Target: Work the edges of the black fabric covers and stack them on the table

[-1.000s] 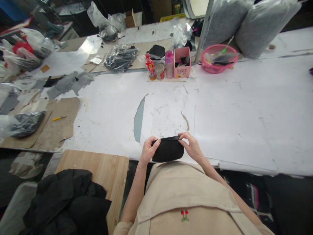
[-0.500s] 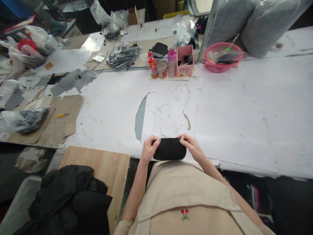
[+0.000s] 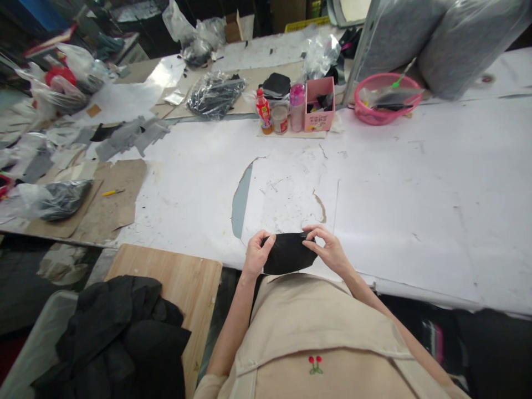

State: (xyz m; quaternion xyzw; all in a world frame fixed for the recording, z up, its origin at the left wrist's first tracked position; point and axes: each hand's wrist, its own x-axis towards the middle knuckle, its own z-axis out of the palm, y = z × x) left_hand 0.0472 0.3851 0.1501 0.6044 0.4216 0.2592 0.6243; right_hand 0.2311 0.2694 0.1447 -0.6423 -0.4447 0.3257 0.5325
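Between my hands, just over the table's front edge, hangs a small black fabric pouch (image 3: 288,255) with rounded lower corners. My left hand (image 3: 258,252) pinches its upper left corner, thumb on the near side. At the upper right corner, my right hand (image 3: 326,246) has thumb and index finger pressed on the top edge. Whether the pouch has an opening or a zip along that edge is too small to tell. Beneath and beyond lies the white paper-covered table (image 3: 386,194).
A wooden board (image 3: 166,260) bears a heap of black fabric (image 3: 124,332) at lower left. Further back stand a red-capped bottle (image 3: 263,111), a pink box (image 3: 319,105) and a pink basin (image 3: 386,113). A yellow cutter (image 3: 113,192) lies on cardboard (image 3: 124,202) to the left.
My right fingers have shifted their grip along the pouch's top edge, and its right side now tilts and looks less smooth. The left hand keeps its pinch. The view has shifted slightly.
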